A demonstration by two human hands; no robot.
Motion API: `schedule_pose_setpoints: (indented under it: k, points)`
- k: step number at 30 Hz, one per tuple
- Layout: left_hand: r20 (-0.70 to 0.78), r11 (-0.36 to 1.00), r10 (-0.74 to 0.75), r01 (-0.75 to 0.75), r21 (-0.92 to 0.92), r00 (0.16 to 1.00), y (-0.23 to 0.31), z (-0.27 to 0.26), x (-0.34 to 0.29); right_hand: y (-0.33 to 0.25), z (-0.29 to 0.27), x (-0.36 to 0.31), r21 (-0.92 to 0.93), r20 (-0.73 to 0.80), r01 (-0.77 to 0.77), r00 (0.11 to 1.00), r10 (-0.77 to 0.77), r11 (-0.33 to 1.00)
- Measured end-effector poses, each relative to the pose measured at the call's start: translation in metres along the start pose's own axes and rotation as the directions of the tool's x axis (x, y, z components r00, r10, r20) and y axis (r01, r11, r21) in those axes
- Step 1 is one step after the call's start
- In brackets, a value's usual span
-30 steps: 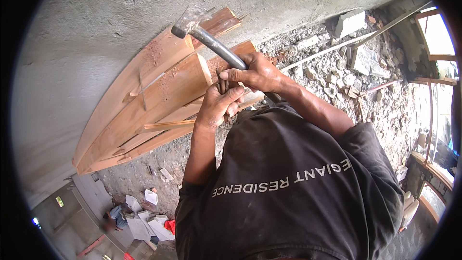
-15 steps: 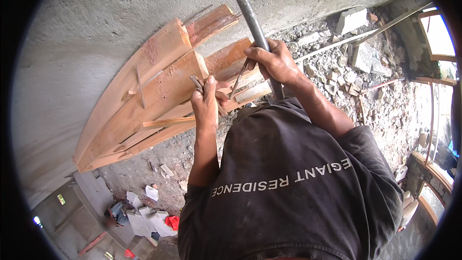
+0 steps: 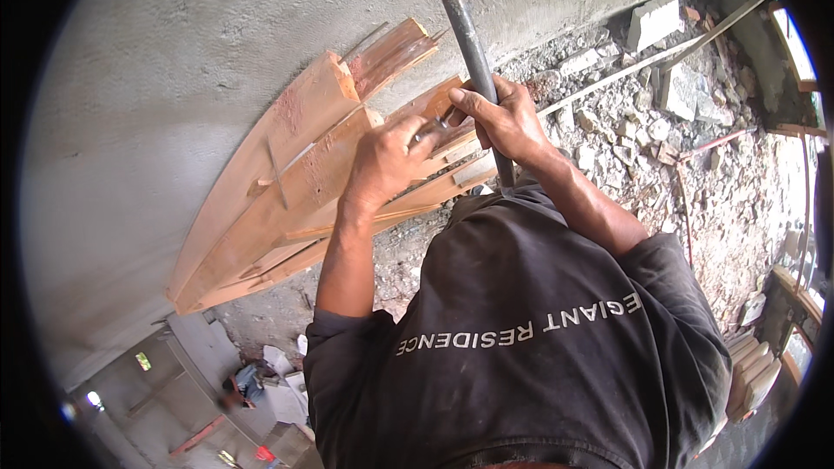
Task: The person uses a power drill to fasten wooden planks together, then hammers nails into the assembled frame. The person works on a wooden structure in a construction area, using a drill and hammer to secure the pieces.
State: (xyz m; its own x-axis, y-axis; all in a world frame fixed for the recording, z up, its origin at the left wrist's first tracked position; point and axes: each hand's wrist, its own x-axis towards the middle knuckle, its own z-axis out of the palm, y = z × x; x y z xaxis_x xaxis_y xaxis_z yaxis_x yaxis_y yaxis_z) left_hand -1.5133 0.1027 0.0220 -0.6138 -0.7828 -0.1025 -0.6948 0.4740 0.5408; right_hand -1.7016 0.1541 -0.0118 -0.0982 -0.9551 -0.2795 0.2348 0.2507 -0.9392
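Observation:
My right hand (image 3: pixel 506 119) is wrapped around the dark shaft of a hammer (image 3: pixel 472 48). The hammer's head points up toward the concrete wall, and the shaft's lower end reaches my shirt. Close by, my left hand (image 3: pixel 382 159) is closed, its fingertips on a short dark metal piece (image 3: pixel 427 132) that extends toward my right fingers. Its exact kind is partly hidden by the fingers. Beneath both hands lies a curved, pointed wooden frame (image 3: pixel 261 178) of reddish-brown planks, resting along the wall. A thin rod (image 3: pixel 278 175) lies across its planks.
A rough grey concrete wall (image 3: pixel 217 43) rises beyond the frame. Broken rubble (image 3: pixel 599 135) covers the ground to the right, with a long thin pole (image 3: pixel 621 76) across it. Grey boards (image 3: pixel 198 347) lie lower left; stacked pale pieces (image 3: pixel 749 373) stand lower right.
My left hand has moved up and right to meet my right hand, and its back now faces up. The thin rod formerly slanting below my right hand no longer shows there. The hammer stays held.

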Motion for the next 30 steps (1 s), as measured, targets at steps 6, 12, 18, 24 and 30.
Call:
schedule_pose_setpoints:
  k: [6,12,18,24,30]
  points:
    - [-0.095,0.920,-0.383,0.370,-0.132,0.919,-0.056,-0.053,0.054,0.015,-0.016,-0.008,0.044,-0.124,-0.054,0.991,0.059,0.998]
    - [-0.103,0.927,-0.347,0.324,-0.187,0.932,-0.087,-0.069,0.088,0.029,-0.033,-0.019,0.104,-0.235,-0.048,0.969,0.072,0.993]
    - [-0.011,0.967,-0.250,0.249,-0.056,0.968,-0.105,-0.057,0.098,0.032,-0.038,-0.023,0.106,-0.278,-0.067,0.956,0.094,0.992]
    - [0.015,0.978,-0.210,0.210,0.001,0.978,-0.119,-0.056,0.103,0.036,-0.037,-0.024,0.096,-0.272,-0.056,0.959,0.080,0.994]
    - [0.194,0.962,-0.233,0.197,0.188,0.953,-0.102,-0.064,0.114,0.037,-0.039,-0.026,0.173,-0.195,-0.081,0.974,0.115,0.982]
